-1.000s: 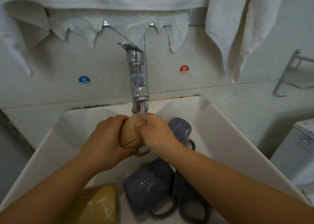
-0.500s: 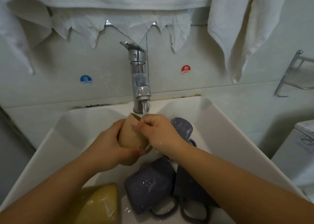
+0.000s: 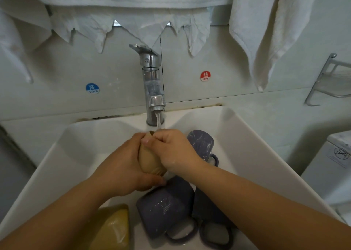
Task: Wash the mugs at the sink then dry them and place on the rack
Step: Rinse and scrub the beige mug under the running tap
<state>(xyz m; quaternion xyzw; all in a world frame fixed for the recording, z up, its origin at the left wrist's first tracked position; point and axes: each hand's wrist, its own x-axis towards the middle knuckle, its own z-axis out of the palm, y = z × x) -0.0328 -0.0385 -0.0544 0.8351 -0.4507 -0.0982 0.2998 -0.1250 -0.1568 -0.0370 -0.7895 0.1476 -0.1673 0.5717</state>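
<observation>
Your left hand (image 3: 121, 166) and right hand (image 3: 171, 151) both grip the tan mug (image 3: 150, 162) under the running tap (image 3: 152, 82); purple mugs (image 3: 165, 208) and a yellow sponge (image 3: 114, 229) crowd the sink (image 3: 247, 145) below.

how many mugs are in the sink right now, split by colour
Tan mug: 1, held under the tap by both hands
Purple mugs: 3, lying in the basin: one at the back right, one at the front centre, one at the front right, darker
Total: 4
</observation>
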